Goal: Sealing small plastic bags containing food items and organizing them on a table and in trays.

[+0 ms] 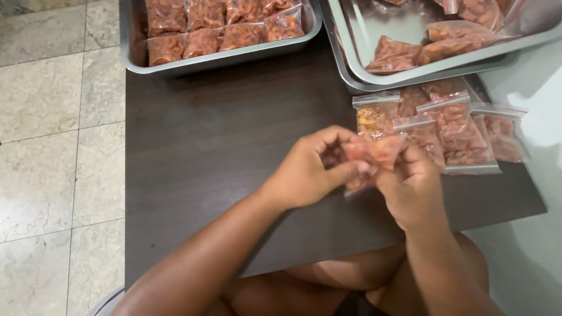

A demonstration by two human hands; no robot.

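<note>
Both my hands hold one small clear zip bag of orange-red snack pieces above the dark wooden table. My left hand pinches the bag's left side with thumb and fingers. My right hand grips its right side. The bag is blurred and partly hidden by my fingers. Just behind my hands lies a pile of several filled bags of the same kind on the table's right part.
A steel tray at the back left holds rows of filled bags. Two stacked steel trays at the back right hold a few more. Tiled floor lies to the left, and my knees show below the table's front edge.
</note>
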